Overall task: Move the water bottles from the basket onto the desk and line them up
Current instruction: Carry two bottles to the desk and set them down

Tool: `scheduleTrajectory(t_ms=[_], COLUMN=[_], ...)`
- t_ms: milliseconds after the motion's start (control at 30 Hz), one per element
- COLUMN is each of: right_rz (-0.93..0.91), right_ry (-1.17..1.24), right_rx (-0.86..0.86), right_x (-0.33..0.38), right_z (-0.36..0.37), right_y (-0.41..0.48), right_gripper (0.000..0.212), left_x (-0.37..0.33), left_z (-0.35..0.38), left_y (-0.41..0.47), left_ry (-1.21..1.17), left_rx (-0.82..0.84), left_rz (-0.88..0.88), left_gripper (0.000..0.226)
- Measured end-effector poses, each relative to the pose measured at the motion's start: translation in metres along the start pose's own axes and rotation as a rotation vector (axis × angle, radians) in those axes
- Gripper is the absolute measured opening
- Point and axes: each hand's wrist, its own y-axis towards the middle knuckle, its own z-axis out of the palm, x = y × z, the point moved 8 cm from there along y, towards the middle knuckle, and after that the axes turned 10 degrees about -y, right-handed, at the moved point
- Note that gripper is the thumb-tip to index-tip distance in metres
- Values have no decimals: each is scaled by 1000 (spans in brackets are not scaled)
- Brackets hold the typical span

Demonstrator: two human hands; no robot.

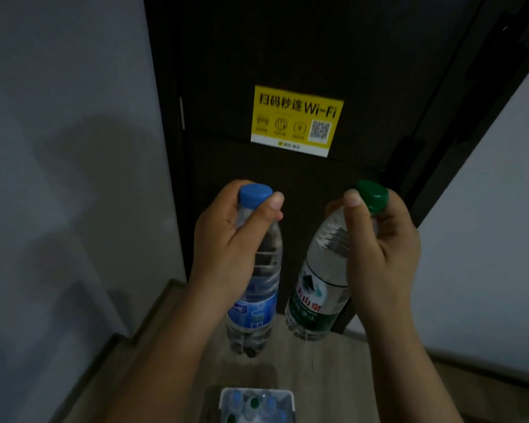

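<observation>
Blue-capped bottle (264,270) and green-capped bottle (321,279) are noted as clear glossy plastic with ribbed walls; labels are glossy film. Blue cap (255,195) and green cap (373,195) are logged as smooth opaque plastic (green slightly shinier). Basket (223,398) is tagged smooth white plastic. Floor (306,361) is marked matt wood grain. Door panel (287,41) is dark and matt; the yellow sticker (297,120) is smooth with a slight sheen. Wall (58,87) is painted matt.
</observation>
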Motion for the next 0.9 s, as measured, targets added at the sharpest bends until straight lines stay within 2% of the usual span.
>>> scheduleTrajectory(t_ms=[267,600,900], right_rz=[-30,-51,-113], right_ry=[21,105,262], right_rx=[-111,-84,137], right_x=[93,116,103], right_z=[-32,-49,-38], right_y=[5,2,36], right_gripper=[17,16,27], left_x=[-88,-131,-135], left_z=[-17,-12,0], left_y=[-4,-20,-29], left_ry=[-18,-26,117], left_rx=[-39,-72,-329], left_rz=[31,99,124], left_gripper=[27,26,29])
